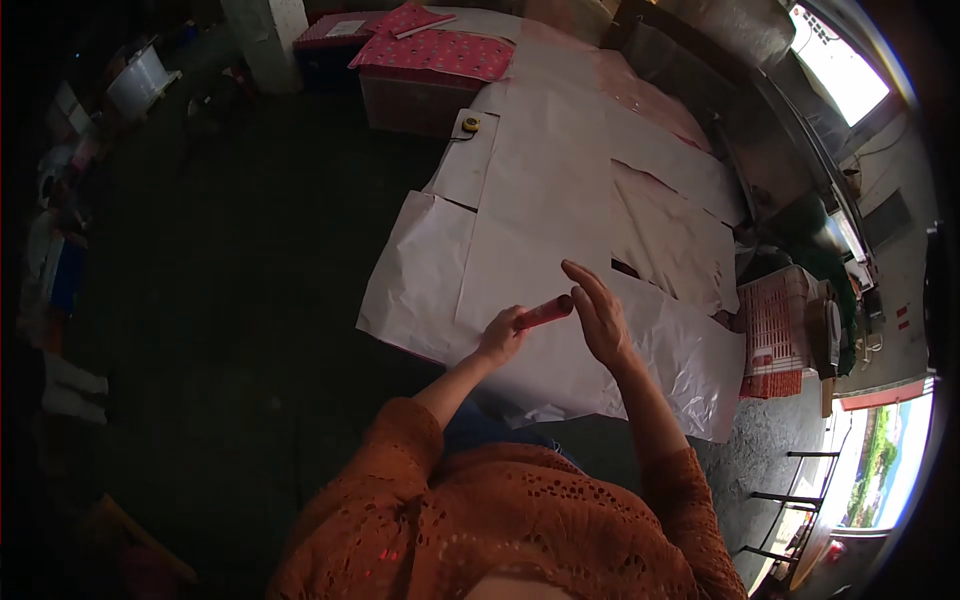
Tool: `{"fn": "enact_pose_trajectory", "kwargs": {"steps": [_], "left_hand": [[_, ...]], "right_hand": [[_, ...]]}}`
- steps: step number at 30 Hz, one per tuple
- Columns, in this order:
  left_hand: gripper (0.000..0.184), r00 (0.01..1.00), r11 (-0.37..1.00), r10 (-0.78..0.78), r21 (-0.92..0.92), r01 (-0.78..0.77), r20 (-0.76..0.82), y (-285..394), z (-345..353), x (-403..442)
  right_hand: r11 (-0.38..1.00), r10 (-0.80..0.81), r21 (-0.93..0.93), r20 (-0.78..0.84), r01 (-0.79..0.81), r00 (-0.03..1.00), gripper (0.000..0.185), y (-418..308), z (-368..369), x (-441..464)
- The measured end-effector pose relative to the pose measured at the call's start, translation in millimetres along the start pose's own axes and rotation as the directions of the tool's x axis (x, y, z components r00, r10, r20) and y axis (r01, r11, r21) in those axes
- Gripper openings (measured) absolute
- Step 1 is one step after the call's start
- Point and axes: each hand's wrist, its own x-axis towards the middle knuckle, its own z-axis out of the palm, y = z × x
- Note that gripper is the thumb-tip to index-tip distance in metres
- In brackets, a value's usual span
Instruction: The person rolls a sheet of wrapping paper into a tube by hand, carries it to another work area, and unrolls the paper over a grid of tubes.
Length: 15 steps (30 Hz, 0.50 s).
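Note:
My left hand [503, 335] is closed around a short reddish tube-like roll [546, 312]; its exact kind is not clear. The roll points up and to the right, and its round end comes close to my right hand [601, 322]. That hand is raised with the fingers stretched out and the palm turned toward the roll's end. Whether the palm touches it, I cannot tell. Both hands are above the near part of a table covered with large white paper sheets [535, 210].
A yellow tape measure [471, 125] lies at the table's left edge. Pink patterned cloth [435, 57] covers a bin [415, 103] at the back left. To the right stands a pink plastic basket [776, 322]. Dark floor [230, 300] stretches along the left.

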Motion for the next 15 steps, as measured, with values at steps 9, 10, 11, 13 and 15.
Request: {"fn": "enact_pose_trajectory", "kwargs": {"steps": [9,10,11,13,15], "left_hand": [[0.028,1.0,1.0,0.023,-0.021,-0.023,-0.017,-11,-17,2],[0.028,1.0,1.0,0.016,-0.021,-0.016,-0.025,-10,-22,4],[0.028,1.0,1.0,-0.012,-0.015,0.012,0.022,-10,-28,6],[0.028,0.995,0.999,-0.045,-0.006,0.046,0.09,-17,-31,1],[0.028,0.993,0.999,0.01,0.029,-0.014,0.12,-30,-29,1]], "right_hand": [[0.956,0.143,-0.292,0.395,-0.023,0.907,0.051,-17,42,77],[0.973,0.004,-0.228,0.18,0.038,0.984,0.052,-29,39,81],[0.975,-0.079,-0.203,0.081,0.094,0.994,0.053,-41,34,90],[0.948,-0.078,-0.293,0.175,0.127,0.981,0.053,-33,54,91],[0.862,0.289,-0.503,0.587,0.062,0.756,0.054,-28,66,89]]}}
